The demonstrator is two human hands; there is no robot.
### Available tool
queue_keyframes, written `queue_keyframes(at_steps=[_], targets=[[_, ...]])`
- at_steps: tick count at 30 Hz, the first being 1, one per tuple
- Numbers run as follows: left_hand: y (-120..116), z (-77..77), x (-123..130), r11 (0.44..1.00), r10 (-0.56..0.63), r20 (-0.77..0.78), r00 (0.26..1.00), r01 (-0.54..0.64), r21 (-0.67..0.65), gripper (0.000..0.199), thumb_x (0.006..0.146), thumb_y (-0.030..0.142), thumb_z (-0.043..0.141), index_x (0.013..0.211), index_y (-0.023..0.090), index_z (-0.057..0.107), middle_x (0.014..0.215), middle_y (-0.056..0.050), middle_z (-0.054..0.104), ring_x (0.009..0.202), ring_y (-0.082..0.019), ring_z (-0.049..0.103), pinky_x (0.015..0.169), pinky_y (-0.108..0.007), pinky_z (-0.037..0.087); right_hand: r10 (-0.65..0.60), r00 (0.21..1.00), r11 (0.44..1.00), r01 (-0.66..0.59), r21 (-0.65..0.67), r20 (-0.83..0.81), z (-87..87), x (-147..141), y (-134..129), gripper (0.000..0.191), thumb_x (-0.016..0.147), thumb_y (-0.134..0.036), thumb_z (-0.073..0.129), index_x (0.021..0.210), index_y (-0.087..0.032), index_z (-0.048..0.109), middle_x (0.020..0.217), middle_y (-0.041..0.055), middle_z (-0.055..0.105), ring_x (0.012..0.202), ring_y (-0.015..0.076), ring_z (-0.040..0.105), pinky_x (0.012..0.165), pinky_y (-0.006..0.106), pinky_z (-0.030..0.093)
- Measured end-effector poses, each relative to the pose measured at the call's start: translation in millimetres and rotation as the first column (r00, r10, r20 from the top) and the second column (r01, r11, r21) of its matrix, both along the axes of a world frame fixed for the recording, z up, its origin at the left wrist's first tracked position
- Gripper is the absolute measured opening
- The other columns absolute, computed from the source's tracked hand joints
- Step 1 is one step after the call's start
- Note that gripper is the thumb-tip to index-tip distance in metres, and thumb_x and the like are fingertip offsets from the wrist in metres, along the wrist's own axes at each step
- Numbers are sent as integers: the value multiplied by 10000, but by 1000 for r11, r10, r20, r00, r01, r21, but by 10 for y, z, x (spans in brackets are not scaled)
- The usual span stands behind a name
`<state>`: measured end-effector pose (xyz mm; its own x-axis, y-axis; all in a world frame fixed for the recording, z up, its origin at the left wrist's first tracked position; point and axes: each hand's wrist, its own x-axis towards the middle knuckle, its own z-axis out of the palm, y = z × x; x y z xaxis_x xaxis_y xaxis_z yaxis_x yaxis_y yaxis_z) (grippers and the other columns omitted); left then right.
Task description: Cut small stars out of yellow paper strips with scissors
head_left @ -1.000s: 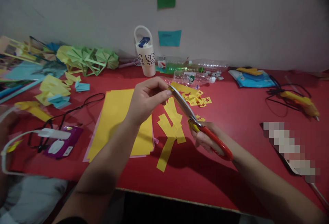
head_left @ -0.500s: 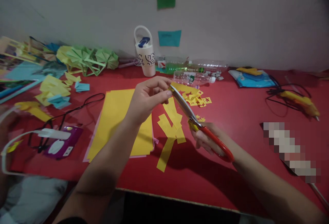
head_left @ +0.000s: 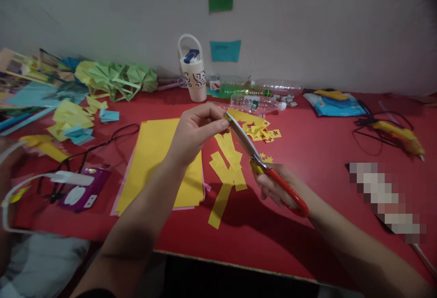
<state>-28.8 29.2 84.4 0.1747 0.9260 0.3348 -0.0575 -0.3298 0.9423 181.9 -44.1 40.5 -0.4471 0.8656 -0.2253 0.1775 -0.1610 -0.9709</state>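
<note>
My left hand (head_left: 201,129) pinches a small yellow piece of paper, mostly hidden by the fingertips, at the tip of the scissors. The red-handled scissors (head_left: 246,142) are in my right hand (head_left: 275,186), blades pointing up and left. Below the blades lie several yellow paper strips (head_left: 223,166) on the red table. Beside them, under my left forearm, is a stack of yellow sheets (head_left: 150,152). Yellow scraps with star-shaped holes (head_left: 261,130) and small yellow stars (head_left: 266,157) lie behind and beside the scissors.
A white cup (head_left: 196,79) and plastic bottles (head_left: 256,104) stand or lie near the wall. Folded green paper (head_left: 123,77), a purple device (head_left: 83,191) and cables are on the left. On the right are a blue packet (head_left: 334,104) and a yellow glue gun (head_left: 398,136).
The scissor handles have dipped very slightly. Otherwise both hands hold almost the same pose, with the blade tip still at my left fingertips.
</note>
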Motion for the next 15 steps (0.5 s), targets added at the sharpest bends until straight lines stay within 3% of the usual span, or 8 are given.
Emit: queue_keyframes(at_steps=[4,6,9,15], targets=[[12,-2,3,1000,-22,43,999,22,-7,112,694,219,713,645,182,620,650,19,610,619,-97,586,617,-240,520,-6,1000,1000,6,12,27,-1,-18,5,542,769,-706,633,633,-235,403,450,-76,437,310,54,324,296,209,294],[32,-9,1,999,-27,52,998,29,-39,112,690,217,716,644,179,621,643,21,609,607,-91,581,612,-237,516,-53,998,998,52,43,16,-28,-16,19,533,794,-701,605,622,-236,411,419,-84,427,299,59,339,328,221,376],[72,-36,7,987,-62,61,996,71,-147,117,680,198,720,632,171,617,615,29,599,586,-79,577,615,-230,513,-122,991,986,126,105,-50,-96,4,72,526,858,-676,532,586,-244,400,353,-96,376,304,74,375,496,274,538],[97,-167,138,873,-210,103,972,234,-427,109,677,178,708,624,160,614,629,31,616,578,-67,577,632,-236,514,-295,954,935,301,186,-57,-188,33,236,475,841,-577,619,557,-250,423,325,-90,396,345,93,405,557,289,545]])
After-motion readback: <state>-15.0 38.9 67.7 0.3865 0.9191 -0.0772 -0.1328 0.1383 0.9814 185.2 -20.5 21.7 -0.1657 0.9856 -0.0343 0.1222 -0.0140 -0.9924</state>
